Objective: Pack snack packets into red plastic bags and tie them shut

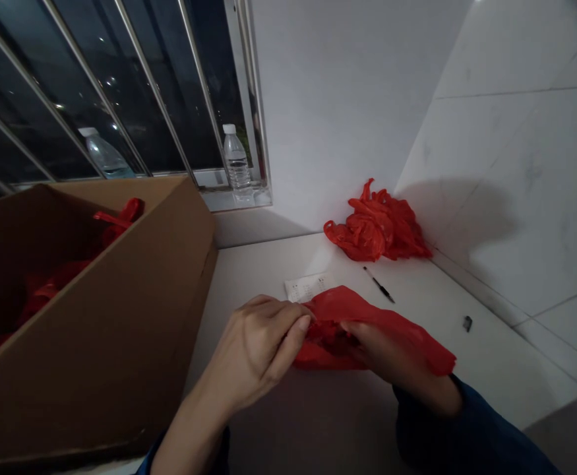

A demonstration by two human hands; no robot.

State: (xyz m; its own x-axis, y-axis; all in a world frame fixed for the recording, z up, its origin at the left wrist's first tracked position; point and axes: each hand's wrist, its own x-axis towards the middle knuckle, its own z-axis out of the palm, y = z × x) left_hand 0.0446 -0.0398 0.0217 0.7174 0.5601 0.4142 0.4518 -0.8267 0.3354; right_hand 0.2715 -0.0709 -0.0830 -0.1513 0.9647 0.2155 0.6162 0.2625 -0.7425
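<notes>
My left hand (256, 349) pinches one edge of a thin red plastic bag (367, 330) between thumb and fingers. My right hand (392, 359) grips the same bag from below, and its fingers are partly hidden by the red film. Both hands hold the bag just above the white counter (490, 356). Beyond them lies a crumpled heap of red plastic bags (380, 227) against the wall. A black pen (378, 285) and a small white paper slip (308, 287) lie between my hands and that heap.
An open cardboard box (120, 316) stands to the left of my left hand, with red plastic (120, 221) inside. Plastic water bottles (237, 161) stand at the barred window. A small black object (467, 323) lies near the tiled wall on the right.
</notes>
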